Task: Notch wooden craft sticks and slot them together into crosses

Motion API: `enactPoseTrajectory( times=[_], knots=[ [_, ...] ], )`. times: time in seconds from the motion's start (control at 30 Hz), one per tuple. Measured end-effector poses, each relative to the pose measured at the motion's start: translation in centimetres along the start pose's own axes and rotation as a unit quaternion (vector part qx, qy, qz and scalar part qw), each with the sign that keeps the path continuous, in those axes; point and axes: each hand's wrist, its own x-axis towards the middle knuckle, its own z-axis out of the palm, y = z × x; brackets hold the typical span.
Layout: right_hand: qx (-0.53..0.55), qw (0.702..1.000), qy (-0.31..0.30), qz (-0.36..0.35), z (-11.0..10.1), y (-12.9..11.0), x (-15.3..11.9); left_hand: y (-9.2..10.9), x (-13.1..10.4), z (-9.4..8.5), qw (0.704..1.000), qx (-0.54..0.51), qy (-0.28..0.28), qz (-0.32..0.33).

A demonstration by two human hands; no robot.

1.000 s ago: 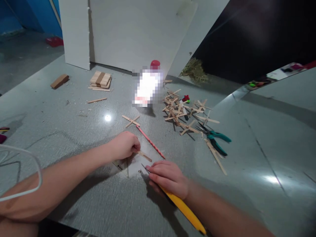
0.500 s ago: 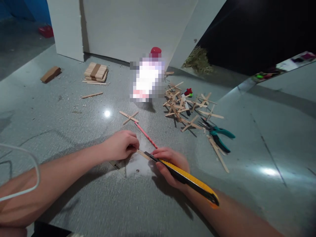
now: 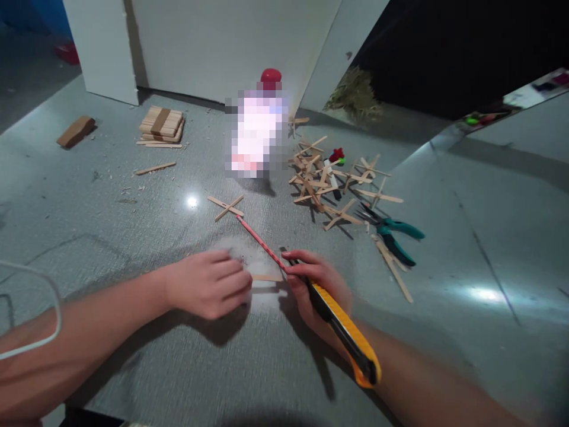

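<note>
My left hand (image 3: pixel 212 286) is closed, knuckles up, with a wooden craft stick (image 3: pixel 267 277) reaching out from its fingertips. The stick's other end lies at the fingers of my right hand (image 3: pixel 326 284). That hand is wrapped round a yellow and black utility knife (image 3: pixel 344 335), its blade pointing up and away, apart from the stick. Just beyond, a red patterned pencil (image 3: pixel 262 243) lies slanted; its near end meets my right fingers. Two crossed craft sticks (image 3: pixel 226 207) lie past the pencil's far end.
A heap of crossed sticks (image 3: pixel 313 181) lies at right, beside teal-handled pliers (image 3: pixel 395 234). A banded stack of craft sticks (image 3: pixel 162 123) and a brown block (image 3: pixel 76 131) lie at far left. A blurred bright object (image 3: pixel 258 130) stands ahead. A white cable (image 3: pixel 56 296) crosses my left forearm.
The knife blade has come away from the craft stick and turned upward. My left hand has rolled over, and the stick now lies nearly level across the view. The view has shifted slightly.
</note>
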Motion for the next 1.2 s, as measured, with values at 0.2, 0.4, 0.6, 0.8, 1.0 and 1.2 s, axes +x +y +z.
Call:
enactPoseTrajectory(
  times=[0.2,0.4,0.6,0.8,1.0,1.2],
  knots=[
    [0.052,0.998,-0.027,-0.011,-0.3,-0.1,-0.1,1.3,0.7,-1.2,0.98,0.09,0.101,0.143],
    [0.056,0.996,-0.061,-0.04,-0.9,-0.7,0.4,1.1,0.5,-0.9,0.977,0.085,0.096,0.171],
    [0.057,0.994,-0.071,-0.058,-0.9,-0.6,0.5,1.1,0.3,-0.8,0.986,0.036,0.068,0.151],
    [0.054,0.995,-0.065,-0.05,-0.8,-0.7,0.5,1.0,0.9,-1.4,0.981,0.07,0.086,0.157],
    [0.015,0.999,-0.033,-0.008,-0.5,-0.5,1.0,-0.3,0.1,0.1,0.994,-0.035,-0.005,-0.106],
    [0.1,0.989,-0.049,0.093,-0.8,-0.5,0.8,-1.8,-1.4,2.3,0.928,-0.21,-0.11,-0.286]
  ],
)
